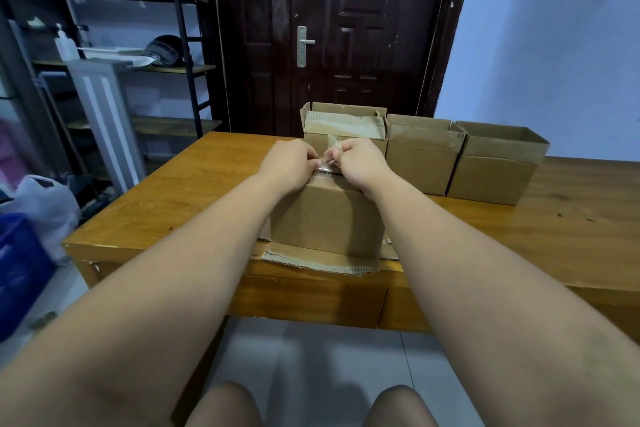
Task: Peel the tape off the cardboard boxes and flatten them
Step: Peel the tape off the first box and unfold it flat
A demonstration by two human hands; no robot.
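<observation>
Tape lies pinched between left hand and right hand atop box.

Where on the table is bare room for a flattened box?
Bare wood left of the near box, to the table edge, and right of it, before the back boxes. Crowded: left hand and right hand at the tape.
</observation>
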